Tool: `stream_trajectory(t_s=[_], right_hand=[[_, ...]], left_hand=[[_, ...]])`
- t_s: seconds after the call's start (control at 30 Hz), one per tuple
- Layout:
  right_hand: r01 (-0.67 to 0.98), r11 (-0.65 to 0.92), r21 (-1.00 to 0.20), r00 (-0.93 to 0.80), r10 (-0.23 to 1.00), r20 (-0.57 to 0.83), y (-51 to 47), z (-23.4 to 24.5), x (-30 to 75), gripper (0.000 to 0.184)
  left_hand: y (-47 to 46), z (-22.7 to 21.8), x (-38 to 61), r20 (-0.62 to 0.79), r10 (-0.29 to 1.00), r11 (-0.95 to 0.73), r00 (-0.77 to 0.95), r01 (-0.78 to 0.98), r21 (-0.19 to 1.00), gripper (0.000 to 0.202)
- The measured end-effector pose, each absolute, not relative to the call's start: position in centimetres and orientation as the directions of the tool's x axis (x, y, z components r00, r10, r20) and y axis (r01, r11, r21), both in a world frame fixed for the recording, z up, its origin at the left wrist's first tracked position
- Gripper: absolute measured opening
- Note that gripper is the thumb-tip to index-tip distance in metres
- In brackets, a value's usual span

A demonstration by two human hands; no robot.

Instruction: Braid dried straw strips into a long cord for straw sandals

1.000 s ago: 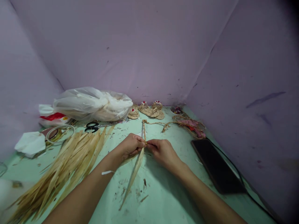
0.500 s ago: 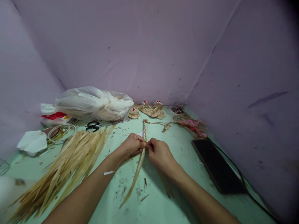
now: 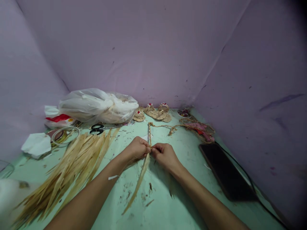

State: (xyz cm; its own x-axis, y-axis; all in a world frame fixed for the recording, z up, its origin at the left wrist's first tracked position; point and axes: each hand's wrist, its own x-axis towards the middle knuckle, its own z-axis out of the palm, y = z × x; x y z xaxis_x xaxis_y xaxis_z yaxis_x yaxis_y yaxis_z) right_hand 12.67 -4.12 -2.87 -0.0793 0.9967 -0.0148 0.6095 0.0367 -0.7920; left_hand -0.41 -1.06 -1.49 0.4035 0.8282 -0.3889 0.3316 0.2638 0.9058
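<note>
A thin braid [image 3: 150, 134] of dried leaf strips runs away from me down the middle of the table, its far end bending right. At its near end my left hand [image 3: 139, 148] pinches the strands between thumb and fingers. Close against it, my right hand [image 3: 164, 155] is closed in a pinch on the strands at the same spot. One loose pale strip [image 3: 137, 185] hangs from between the hands toward me. Other loose ends are partly hidden under my hands.
Dried strips [image 3: 69, 169] lie in a pile at left, near scissors [image 3: 97, 129] and tape rolls [image 3: 62, 136]. Behind stand a plastic bag [image 3: 96, 105] and small woven slippers [image 3: 157, 113]. A bead bowl [image 3: 184, 113], more cord [image 3: 199, 127] and a phone-like black slab [image 3: 226, 172] are at right.
The view has shifted slightly. My right fingers have moved a little at the braid's near end, while both hands stay together there; the strip ends under my right hand have shifted.
</note>
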Motion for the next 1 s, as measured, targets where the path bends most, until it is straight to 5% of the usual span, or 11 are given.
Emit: stream_trajectory(t_s=[0.3,0.6,0.83,1.0], right_hand=[[0.326,-0.138,-0.935,0.025,0.99,-0.138,-3.5,-3.3,12.6,0.012],[0.165,-0.19,-0.968,0.002,0.981,-0.192,-3.3,-3.2,12.9,0.008],[0.202,-0.203,-0.958,0.027,0.979,-0.202,-3.3,-3.2,12.6,0.011],[0.234,-0.205,-0.95,0.046,0.979,-0.2,-3.4,-3.5,12.4,0.013]], left_hand=[[-0.6,-1.8,-0.7,-0.217,0.891,-0.048,0.399,0.557,0.829,0.012],[-0.7,-1.6,-1.2,-0.05,0.857,-0.293,0.513,0.564,0.772,0.022],[-0.9,-1.5,-1.4,-0.091,0.863,-0.254,0.497,0.582,0.773,0.021],[-1.4,0.3,-1.5,-0.223,0.918,-0.138,0.328,0.792,0.594,0.015]])
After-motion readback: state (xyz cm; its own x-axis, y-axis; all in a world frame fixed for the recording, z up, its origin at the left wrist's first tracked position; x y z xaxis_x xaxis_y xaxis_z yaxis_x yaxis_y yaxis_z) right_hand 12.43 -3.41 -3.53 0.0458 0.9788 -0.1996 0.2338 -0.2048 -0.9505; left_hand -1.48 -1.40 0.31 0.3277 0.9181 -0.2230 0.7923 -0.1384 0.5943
